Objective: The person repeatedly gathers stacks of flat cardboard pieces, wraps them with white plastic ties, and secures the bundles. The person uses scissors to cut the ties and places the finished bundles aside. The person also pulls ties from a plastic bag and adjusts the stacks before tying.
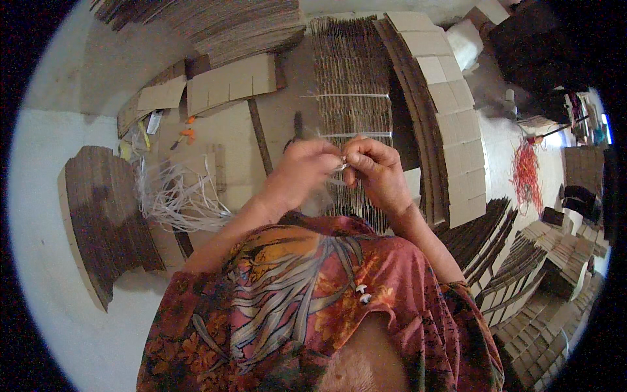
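Both hands, left hand (302,171) and right hand (377,171), are pinching a white plastic strap (339,167) between closed fingertips just above the bundled stack of flattened cardboard (351,78), apparently tying it, which calls for pulling the knot tight.

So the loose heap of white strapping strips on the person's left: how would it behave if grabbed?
The white strips look thin and curl in loops, so they are probably floppy and light. They lie tangled across each other on the cardboard sheet, so lifting one would likely drag others along. Their glossy look suggests they may slip through fingers.
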`<state>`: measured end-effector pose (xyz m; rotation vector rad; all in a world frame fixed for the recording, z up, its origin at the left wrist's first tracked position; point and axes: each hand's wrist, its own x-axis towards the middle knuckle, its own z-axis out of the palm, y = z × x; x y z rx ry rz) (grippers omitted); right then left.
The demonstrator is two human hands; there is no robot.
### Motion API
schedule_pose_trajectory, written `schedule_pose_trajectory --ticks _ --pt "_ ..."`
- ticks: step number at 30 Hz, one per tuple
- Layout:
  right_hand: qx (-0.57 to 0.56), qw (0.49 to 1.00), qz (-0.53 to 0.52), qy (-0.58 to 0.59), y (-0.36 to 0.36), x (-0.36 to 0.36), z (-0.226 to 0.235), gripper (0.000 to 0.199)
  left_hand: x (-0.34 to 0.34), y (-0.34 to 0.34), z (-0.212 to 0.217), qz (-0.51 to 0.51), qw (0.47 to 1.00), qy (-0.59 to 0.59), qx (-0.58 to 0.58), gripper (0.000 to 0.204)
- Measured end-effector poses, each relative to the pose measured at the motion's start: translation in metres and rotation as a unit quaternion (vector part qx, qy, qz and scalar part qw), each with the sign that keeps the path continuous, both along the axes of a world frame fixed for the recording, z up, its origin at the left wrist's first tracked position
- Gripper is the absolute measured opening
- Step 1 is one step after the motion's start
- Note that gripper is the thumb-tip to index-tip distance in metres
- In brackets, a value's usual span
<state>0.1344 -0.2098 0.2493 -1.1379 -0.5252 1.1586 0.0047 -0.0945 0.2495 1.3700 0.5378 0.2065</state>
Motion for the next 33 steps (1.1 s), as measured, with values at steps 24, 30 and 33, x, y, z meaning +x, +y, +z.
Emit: schedule_pose_trajectory --ticks 24,30,33 --pt "0.111 0.827 -0.121 -0.538 0.003 0.002 0.008 0.020 0.007 -0.016 0.022 0.103 0.985 -0.003 0.140 0.010" --pt "0.134 0.829 -0.118 -0.530 0.004 0.003 0.005 0.019 0.007 -0.014 0.020 0.065 0.984 -0.003 0.164 0.011" --pt "0.139 0.828 -0.126 -0.529 0.003 0.003 0.002 0.017 0.006 -0.013 0.016 0.075 0.975 -0.003 0.210 0.008"
